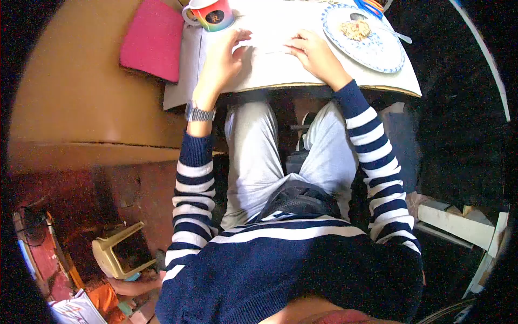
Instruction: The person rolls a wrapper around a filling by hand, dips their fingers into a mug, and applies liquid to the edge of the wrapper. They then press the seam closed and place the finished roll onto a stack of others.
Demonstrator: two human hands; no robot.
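Observation:
Both of my hands rest at the white tabletop (pixel 270 75), a short gap between them. My left hand (pixel 231 54), with a watch (pixel 199 113) on its wrist, has its fingers apart and holds nothing. It is just below a colourful mug (pixel 216 17). To the right, my right hand (pixel 307 49) has bent fingers spread a little, with nothing visible in them. Beside it stands a white plate with a blue patterned rim (pixel 396 63), bearing some food (pixel 356 30) and a spoon (pixel 396 35) that sticks out over the rim.
A pink flat item (pixel 154 40) lies left of the white surface, on a brown table (pixel 81 102). Blue and orange loops (pixel 372 6) are behind the plate. Lower left are a beige-framed object (pixel 121 251) and part of another person's arm (pixel 135 286).

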